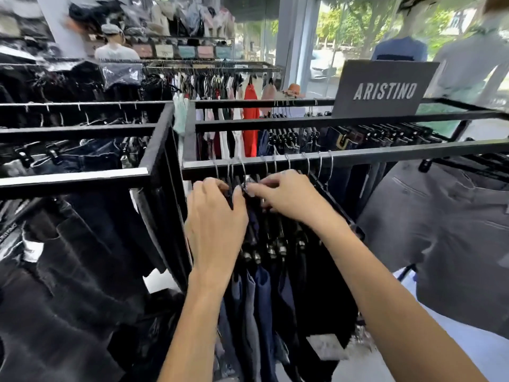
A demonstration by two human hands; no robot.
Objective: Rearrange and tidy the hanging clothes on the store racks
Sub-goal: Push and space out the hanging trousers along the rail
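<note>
Dark trousers [264, 293] hang on black clip hangers with metal hooks from the black rack rail [358, 157] in front of me. My left hand [214, 221] grips the top of a black hanger near the rail's left end, fingers curled over it. My right hand [286, 197] pinches a small silvery tag or clip on the neighbouring hanger, just right of the left hand. Both hands sit just under the rail. The hanger tops under my palms are hidden.
A second black rack [82, 180] with dark jeans stands at the left. Grey trousers [440, 230] hang at the right. An ARISTINO sign [384, 91] sits on the rack's back rail. Behind are more racks, a person in white [115, 49], mannequins and a shop window.
</note>
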